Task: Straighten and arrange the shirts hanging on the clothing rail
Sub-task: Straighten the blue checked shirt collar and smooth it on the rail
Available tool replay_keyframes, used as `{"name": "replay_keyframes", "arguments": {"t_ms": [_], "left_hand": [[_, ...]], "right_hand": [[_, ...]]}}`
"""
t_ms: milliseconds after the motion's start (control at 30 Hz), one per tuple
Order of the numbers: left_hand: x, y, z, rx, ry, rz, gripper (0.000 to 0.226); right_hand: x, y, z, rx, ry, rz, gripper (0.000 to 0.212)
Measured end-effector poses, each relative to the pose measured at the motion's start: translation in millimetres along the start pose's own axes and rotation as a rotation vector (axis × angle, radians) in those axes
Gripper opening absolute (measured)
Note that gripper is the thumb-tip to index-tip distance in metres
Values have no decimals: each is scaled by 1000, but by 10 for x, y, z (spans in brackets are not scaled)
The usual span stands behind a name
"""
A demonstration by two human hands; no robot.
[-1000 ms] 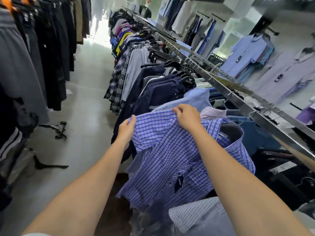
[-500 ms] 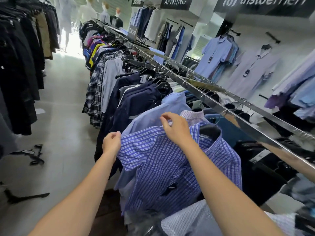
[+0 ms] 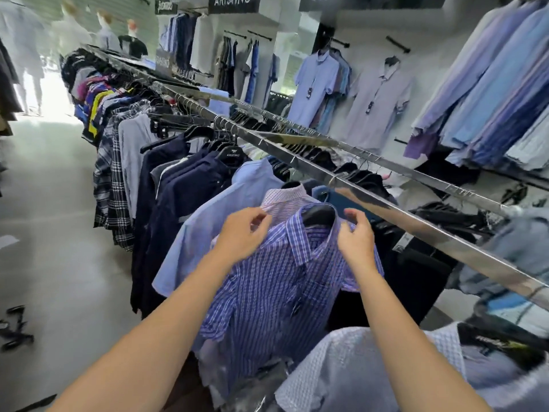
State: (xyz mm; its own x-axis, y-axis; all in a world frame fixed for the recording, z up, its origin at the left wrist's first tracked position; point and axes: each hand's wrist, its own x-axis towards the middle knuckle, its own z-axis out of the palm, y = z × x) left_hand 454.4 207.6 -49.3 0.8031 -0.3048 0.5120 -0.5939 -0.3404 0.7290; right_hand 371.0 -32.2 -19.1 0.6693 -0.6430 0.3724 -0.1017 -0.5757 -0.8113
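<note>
A blue checked shirt (image 3: 282,281) hangs on a black hanger (image 3: 318,214) from the chrome rail (image 3: 297,159), directly in front of me. My left hand (image 3: 242,236) pinches the fabric at its left shoulder, beside the collar. On the other side of the hanger neck, my right hand (image 3: 356,237) pinches the right edge of the collar. Behind it along the rail hang a pink checked shirt (image 3: 285,200), a light blue shirt (image 3: 225,209) and navy shirts (image 3: 184,188). Closest to me is a white dotted shirt (image 3: 356,370).
The rail runs diagonally away to the upper left, packed with plaid and coloured garments (image 3: 113,173). A second rail (image 3: 430,176) runs behind it. Polo shirts (image 3: 377,108) hang on the right wall. Left of the rail is the floor aisle (image 3: 44,233), with loose black hangers (image 3: 15,328) lying on it.
My left hand moved from the sleeve edge up to the left shoulder. My right hand shifted across to the right side of the collar. The shirt now hangs straighter.
</note>
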Motion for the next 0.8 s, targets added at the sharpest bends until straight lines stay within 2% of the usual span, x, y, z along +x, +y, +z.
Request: {"name": "replay_keyframes", "arguments": {"t_ms": [100, 167, 233, 367, 467, 567, 800], "left_hand": [[170, 149, 175, 55, -237, 69, 42], [258, 232, 294, 105, -293, 91, 44], [318, 314, 376, 123, -278, 84, 29], [378, 397, 411, 82, -210, 62, 39], [376, 408, 393, 83, -181, 78, 40], [406, 416, 382, 74, -81, 72, 42], [472, 436, 448, 124, -37, 45, 42]], "right_hand": [[163, 73, -76, 13, -244, 39, 37], [221, 70, -92, -10, -338, 34, 35], [280, 41, -113, -35, -368, 3, 34], [349, 20, -201, -77, -433, -4, 26], [318, 82, -204, 36, -416, 41, 24], [294, 110, -180, 164, -329, 74, 15], [292, 197, -183, 312, -334, 185, 21]]}}
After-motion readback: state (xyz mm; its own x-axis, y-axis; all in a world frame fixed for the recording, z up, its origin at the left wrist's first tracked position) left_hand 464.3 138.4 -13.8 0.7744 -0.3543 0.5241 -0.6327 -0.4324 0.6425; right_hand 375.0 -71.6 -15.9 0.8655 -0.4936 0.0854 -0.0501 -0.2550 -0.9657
